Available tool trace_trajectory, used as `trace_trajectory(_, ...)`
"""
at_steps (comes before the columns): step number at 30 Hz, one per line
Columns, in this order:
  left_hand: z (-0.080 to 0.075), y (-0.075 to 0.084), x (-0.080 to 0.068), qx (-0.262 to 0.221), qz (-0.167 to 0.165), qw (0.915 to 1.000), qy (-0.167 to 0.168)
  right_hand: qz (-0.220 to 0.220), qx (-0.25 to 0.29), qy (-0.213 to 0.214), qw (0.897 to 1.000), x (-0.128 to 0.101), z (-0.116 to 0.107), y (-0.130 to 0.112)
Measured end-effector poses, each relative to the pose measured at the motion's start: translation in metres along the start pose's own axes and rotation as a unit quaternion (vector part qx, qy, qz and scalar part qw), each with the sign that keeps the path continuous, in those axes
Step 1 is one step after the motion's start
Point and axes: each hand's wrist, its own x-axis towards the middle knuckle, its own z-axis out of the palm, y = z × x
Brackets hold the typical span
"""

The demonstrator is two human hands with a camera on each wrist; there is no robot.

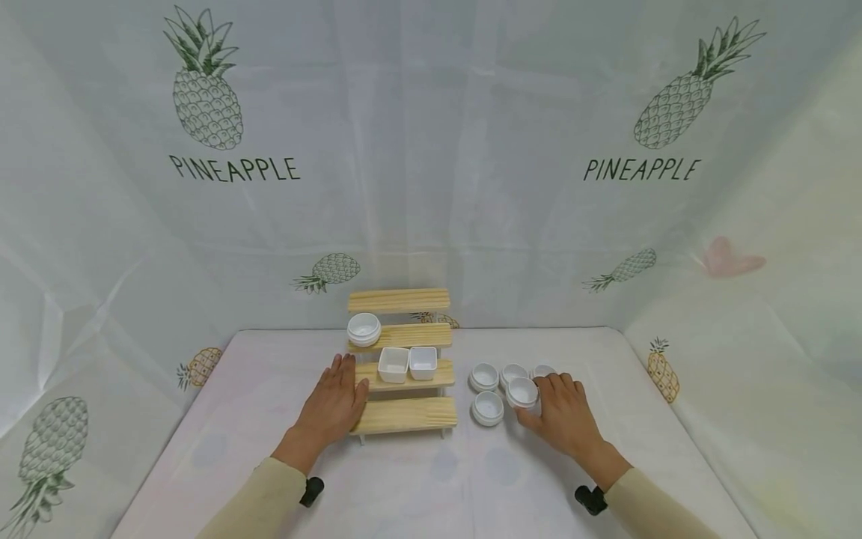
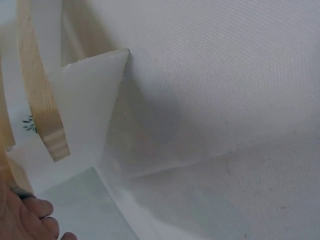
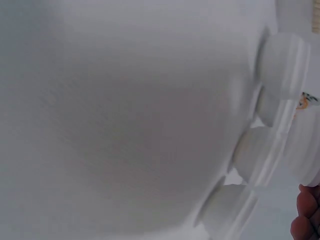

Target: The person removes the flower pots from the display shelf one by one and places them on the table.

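Note:
A stepped wooden rack stands mid-table. A stack of round white bowls sits on its second tier, and two square white dishes on the third. My left hand lies flat on the table against the rack's left end; the left wrist view shows the rack's wooden edge and fingertips. Several round white bowls stand to the right of the rack. My right hand has thumb and forefinger around one of them, a round bowl. The bowls show blurred from the side in the right wrist view.
A white cloth covers the table, and a pineapple-print curtain closes in the back and both sides. The rack's top tier and bottom tier carry nothing.

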Motion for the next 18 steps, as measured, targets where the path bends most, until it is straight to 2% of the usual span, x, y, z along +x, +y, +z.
trace_trajectory(9,-0.002,0.002,0.000,-0.005,-0.007,1.0000,-0.004,0.007,-0.001,-0.013,1.000,-0.012,0.011,0.001)
trace_trajectory(18,-0.002,0.003,-0.002,-0.005,-0.009,0.9999,-0.004,0.018,0.000,-0.057,0.998,-0.020,0.020,0.004)
